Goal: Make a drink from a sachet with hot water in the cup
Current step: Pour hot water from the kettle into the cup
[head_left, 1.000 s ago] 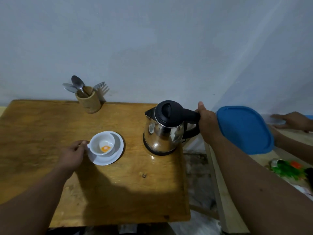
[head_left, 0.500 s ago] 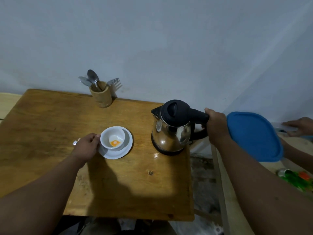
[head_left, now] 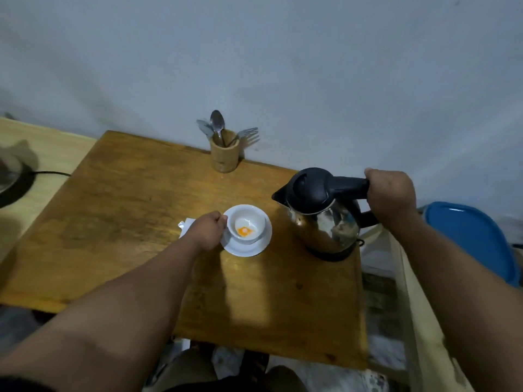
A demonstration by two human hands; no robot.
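At the table's near right quarter, we read outward from the fingers.
Left hand (head_left: 208, 232): we see it curled shut against the left side of the cup (head_left: 246, 225); the handle is hidden under the knuckles, so we judge, rather than see, that the fingers pinch it to steady the cup for pouring.
Right hand (head_left: 392, 195): we see it clenched around the black handle of the kettle (head_left: 322, 213), thumb on top; the grip sits at the handle's far end, which we take to give leverage for tipping.
Cup: it stands upright on a white saucer (head_left: 260, 244) with orange powder (head_left: 244, 231) lying dry at its bottom; no water is visible in it.
Kettle: it leans slightly, spout toward the cup, lid closed; we cannot tell whether its base rests on the table (head_left: 127, 210) or is just clear of it.
Sachet (head_left: 186, 224): a pale, torn packet lies just behind the left hand, partly hidden, apparently emptied.
Holder (head_left: 225, 151): a wooden cup against the wall carries spoons and a fork, near for stirring.
Periphery: a blue lid (head_left: 469, 241) lies on the neighbouring surface to the right.
Stage: we judge the powder is in and the pour is next.
Risk: hot water may splash the steadying fingers.
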